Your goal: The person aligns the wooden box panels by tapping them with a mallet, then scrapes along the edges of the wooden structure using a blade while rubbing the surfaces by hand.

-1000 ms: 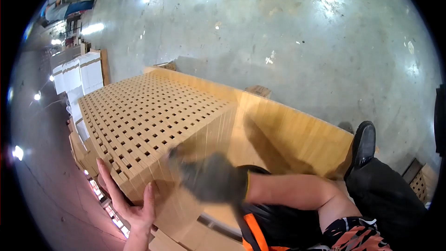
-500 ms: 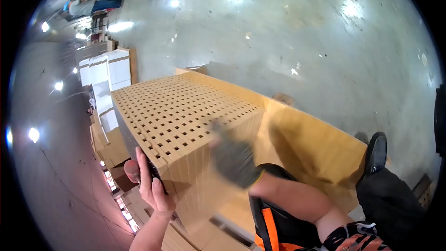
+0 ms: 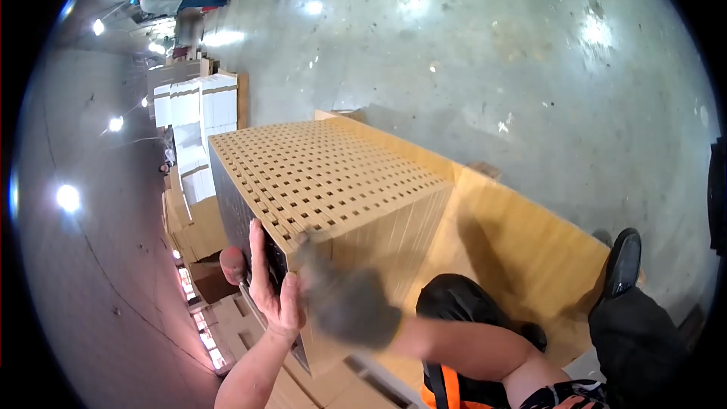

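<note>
A large stack of brown boards (image 3: 394,235), its upper face in view dotted with rows of square holes, fills the middle of the picture. My bare left hand (image 3: 274,295) lies at the stack's near-left corner, fingers stretched along its dark side face (image 3: 238,201) and thumb apart. Close by that corner, my right hand (image 3: 348,299) in a dark grey glove is smeared by motion; its fingers and anything in them cannot be made out. Just left of my left hand is a red rounded object (image 3: 233,263) on a thin stem.
The stack rests against a yellowish wooden panel (image 3: 522,235). White stacked boxes (image 3: 219,113) and cardboard (image 3: 197,231) stand beyond on the left. Grey concrete floor (image 3: 454,45) stretches across the top. My black shoe (image 3: 625,261) is at the right. A person (image 3: 163,1) appears far off at upper left.
My gloved right hand has moved left and down the stack's face toward the near corner, closer to my left hand. The whole view has shifted slightly; my left hand stays at the corner.
</note>
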`<state>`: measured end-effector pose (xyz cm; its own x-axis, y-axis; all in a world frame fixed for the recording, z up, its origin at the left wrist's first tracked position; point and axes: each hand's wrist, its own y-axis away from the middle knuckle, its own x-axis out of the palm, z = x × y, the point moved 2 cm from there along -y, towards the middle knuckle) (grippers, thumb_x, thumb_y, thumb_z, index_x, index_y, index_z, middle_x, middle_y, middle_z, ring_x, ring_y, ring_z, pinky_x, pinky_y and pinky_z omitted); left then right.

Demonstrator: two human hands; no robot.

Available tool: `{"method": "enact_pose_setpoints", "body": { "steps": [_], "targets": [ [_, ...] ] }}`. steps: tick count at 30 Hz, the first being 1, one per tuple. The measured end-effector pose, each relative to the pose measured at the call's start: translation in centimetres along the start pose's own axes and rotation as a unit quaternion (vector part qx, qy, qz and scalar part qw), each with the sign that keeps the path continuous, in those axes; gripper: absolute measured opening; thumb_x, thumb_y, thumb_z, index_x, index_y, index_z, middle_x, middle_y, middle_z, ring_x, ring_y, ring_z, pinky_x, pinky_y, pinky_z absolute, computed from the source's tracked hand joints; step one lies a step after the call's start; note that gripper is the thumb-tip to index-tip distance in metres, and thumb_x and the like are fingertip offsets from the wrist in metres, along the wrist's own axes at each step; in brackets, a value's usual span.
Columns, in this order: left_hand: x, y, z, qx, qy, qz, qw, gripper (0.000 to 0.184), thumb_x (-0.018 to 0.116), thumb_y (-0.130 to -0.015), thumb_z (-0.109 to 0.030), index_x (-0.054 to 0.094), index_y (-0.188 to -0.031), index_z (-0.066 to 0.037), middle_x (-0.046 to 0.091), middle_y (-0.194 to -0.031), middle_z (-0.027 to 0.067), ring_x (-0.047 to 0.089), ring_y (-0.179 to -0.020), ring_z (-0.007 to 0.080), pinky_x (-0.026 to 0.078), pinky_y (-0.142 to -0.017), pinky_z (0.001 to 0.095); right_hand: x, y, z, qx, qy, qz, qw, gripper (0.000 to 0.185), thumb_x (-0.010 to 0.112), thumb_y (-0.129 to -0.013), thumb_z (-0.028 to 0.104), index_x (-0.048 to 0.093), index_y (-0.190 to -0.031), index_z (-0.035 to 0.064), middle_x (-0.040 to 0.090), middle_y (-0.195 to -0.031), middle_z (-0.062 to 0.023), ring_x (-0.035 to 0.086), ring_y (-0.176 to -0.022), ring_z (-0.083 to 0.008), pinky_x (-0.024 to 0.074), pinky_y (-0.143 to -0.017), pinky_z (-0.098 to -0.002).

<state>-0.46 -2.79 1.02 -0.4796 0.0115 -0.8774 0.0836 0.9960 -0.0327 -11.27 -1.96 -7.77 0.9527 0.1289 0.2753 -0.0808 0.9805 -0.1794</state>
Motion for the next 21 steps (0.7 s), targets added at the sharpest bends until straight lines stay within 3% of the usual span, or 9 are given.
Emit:
{"method": "enact_pose_setpoints", "body": {
  "steps": [1,2,4,7,8,9,10,12,21],
  "targets": [
    [1.2,-0.1,0.1,-0.238,0.201,-0.118,0.943,0.076,0.054,-0.091,-0.02,0.021,-0.152,0.009,0.03,-0.157,0.0238,0.028,-0.147,0.0317,0.021,-0.12,0.0407,0.2,0.2,2.5,-0.083,0.023,-0.008,0.996,0.052,0.055,-0.089,0.014,0.046,-0.135,-0.0072,0.064,-0.077,-0.0259,0.058,-0.049,-0.028,0.0429,-0.041,-0.0424],
    [0.7,0.2,-0.1,-0.161,0.125,-0.064,0.977,0.078,0.056,-0.091,-0.022,0.02,-0.153,0.007,0.031,-0.157,0.0224,0.03,-0.146,0.031,0.021,-0.119,0.0404,0.5,0.4,4.9,-0.164,0.047,-0.019,0.985,0.051,0.056,-0.087,0.015,0.048,-0.133,-0.0069,0.065,-0.083,-0.028,0.059,-0.05,-0.0313,0.0436,-0.043,-0.0442],
    [0.0,0.0,0.3,0.023,-0.026,0.022,0.999,0.08,0.058,-0.093,-0.026,0.017,-0.155,0.004,0.032,-0.157,0.0197,0.034,-0.144,0.0295,0.021,-0.119,0.0398,-0.2,1.2,1.3,-0.091,-0.019,-0.044,0.995,0.048,0.054,-0.091,0.013,0.05,-0.138,0.0023,0.067,-0.097,-0.0231,0.065,-0.062,-0.032,0.0495,-0.051,-0.0425],
    [-0.4,-0.6,0.3,0.055,-0.128,0.055,0.989,0.079,0.067,-0.086,-0.018,0.028,-0.152,0.002,0.032,-0.157,0.0188,0.026,-0.147,0.0341,0.019,-0.12,0.0444,-4.5,3.3,-6.0,0.119,0.063,-0.065,0.989,0.048,0.05,-0.098,0.016,0.046,-0.146,0.0122,0.068,-0.113,-0.0216,0.068,-0.067,-0.0371,0.0539,-0.058,-0.0425],
    [-0.6,-0.8,0.1,0.098,-0.212,0.074,0.969,0.077,0.069,-0.084,-0.017,0.033,-0.15,0.002,0.035,-0.155,0.0191,0.026,-0.147,0.0364,0.019,-0.119,0.0459,-5.1,4.6,-8.2,0.08,0.104,-0.094,0.987,0.044,0.051,-0.098,0.021,0.048,-0.142,0.0132,0.07,-0.08,-0.0172,0.066,-0.061,-0.0363,0.0514,-0.053,-0.0453],
    [-0.4,-1.1,-0.5,0.111,-0.247,0.074,0.96,0.071,0.072,-0.081,-0.015,0.041,-0.143,0.001,0.042,-0.149,0.0189,0.028,-0.145,0.0395,0.022,-0.118,0.049,-6.1,5.4,-9.1,0.136,0.168,-0.044,0.976,0.041,0.054,-0.095,0.02,0.052,-0.136,0.0128,0.069,-0.077,-0.0182,0.066,-0.062,-0.0376,0.0517,-0.056,-0.0473],
    [-0.1,-1.5,-1.1,0.107,-0.246,0.054,0.962,0.058,0.073,-0.079,-0.014,0.051,-0.131,0.0,0.052,-0.138,0.0177,0.035,-0.141,0.0414,0.026,-0.116,0.0509,-6.8,5.7,-9.9,0.176,0.085,-0.11,0.974,0.036,0.058,-0.092,0.018,0.056,-0.128,0.0125,0.068,-0.081,-0.0202,0.066,-0.065,-0.0396,0.0513,-0.059,-0.0496],
    [-0.4,-2.5,-1.9,0.104,-0.293,0.077,0.947,0.046,0.075,-0.078,-0.013,0.057,-0.119,-0.001,0.058,-0.126,0.0164,0.041,-0.135,0.0426,0.029,-0.114,0.0519,-8.3,6.6,-11.0,0.139,0.172,-0.074,0.972,0.033,0.058,-0.092,0.019,0.057,-0.124,0.0126,0.067,-0.081,-0.021,0.065,-0.068,-0.0408,0.0503,-0.059,-0.0515],
    [-0.1,-2.8,-1.0,0.137,-0.242,0.065,0.958,0.038,0.076,-0.079,-0.013,0.058,-0.11,-0.001,0.061,-0.113,0.0151,0.049,-0.125,0.0402,0.033,-0.113,0.0522,-9.0,11.2,-14.3,0.171,0.184,-0.049,0.967,0.033,0.06,-0.093,0.02,0.058,-0.123,0.007,0.067,-0.083,-0.0219,0.066,-0.072,-0.0419,0.0516,-0.064,-0.051]
  ]
}}
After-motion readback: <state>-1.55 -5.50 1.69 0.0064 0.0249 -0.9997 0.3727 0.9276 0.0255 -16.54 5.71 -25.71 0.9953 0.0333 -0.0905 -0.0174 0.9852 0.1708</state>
